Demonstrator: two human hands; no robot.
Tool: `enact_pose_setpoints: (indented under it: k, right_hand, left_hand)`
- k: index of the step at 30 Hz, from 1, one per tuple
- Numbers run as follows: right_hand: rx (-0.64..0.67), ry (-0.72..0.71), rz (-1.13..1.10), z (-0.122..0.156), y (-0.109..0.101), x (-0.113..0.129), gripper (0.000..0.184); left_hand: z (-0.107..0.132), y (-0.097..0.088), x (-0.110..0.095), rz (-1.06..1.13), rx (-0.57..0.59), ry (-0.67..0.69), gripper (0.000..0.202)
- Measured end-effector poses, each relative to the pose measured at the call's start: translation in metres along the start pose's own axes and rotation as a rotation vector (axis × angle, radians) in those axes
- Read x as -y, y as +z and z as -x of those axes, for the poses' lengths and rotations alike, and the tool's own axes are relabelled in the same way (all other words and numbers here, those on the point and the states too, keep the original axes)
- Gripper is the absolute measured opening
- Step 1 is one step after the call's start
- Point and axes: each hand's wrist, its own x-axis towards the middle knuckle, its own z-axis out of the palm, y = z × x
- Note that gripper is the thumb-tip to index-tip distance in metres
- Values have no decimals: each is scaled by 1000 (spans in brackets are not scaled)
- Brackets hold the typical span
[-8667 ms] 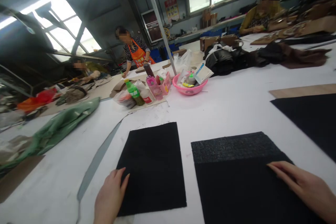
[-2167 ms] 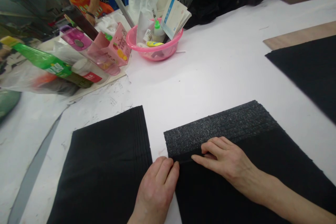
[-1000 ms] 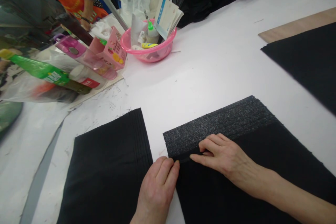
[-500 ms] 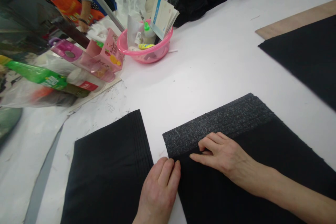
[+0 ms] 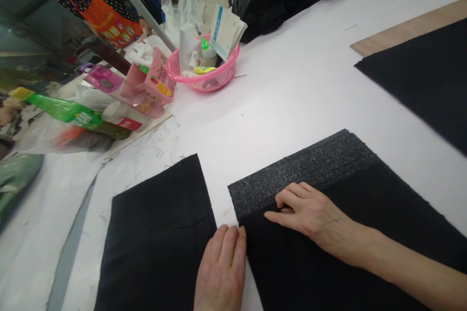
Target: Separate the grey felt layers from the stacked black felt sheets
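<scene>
Rectangular stack of black fabric sheets [image 5: 310,269], with speckled grey band [image 5: 292,170]: near right, white desk [image 5: 292,102]; left hand [image 5: 222,267] unclenched at its left edge; right hand [image 5: 314,211] curled atop, grip indeterminable; both apparently steadying it

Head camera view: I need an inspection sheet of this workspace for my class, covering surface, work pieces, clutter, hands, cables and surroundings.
Surface: white tabletop, dark marks beyond the left black stack.
Work pieces: that stack, plus a right black stack with a speckled grey band along its far side.
Clutter: pink basin holding a booklet and other items; green bottle left of it.
Hands: left hand between the stacks, fingertips at the right stack's edge; right hand on the right stack, fingers bent. Whether either pinches a layer cannot be told.
Cables: nothing seen.
Surroundings: person in an orange apron, metal pole, black bundle.
</scene>
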Motion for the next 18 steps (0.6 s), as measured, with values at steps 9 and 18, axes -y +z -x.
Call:
enact_pose_setpoints:
  k: [9, 18]
  right_hand:
    - [4, 1, 5, -2, -1, 0, 31]
    - [-7, -9, 11, -1, 1, 0, 33]
  left_hand:
    - [-10, 3, -46, 20, -126, -305, 36]
    - [-4, -4, -27, 289, -198, -494, 37]
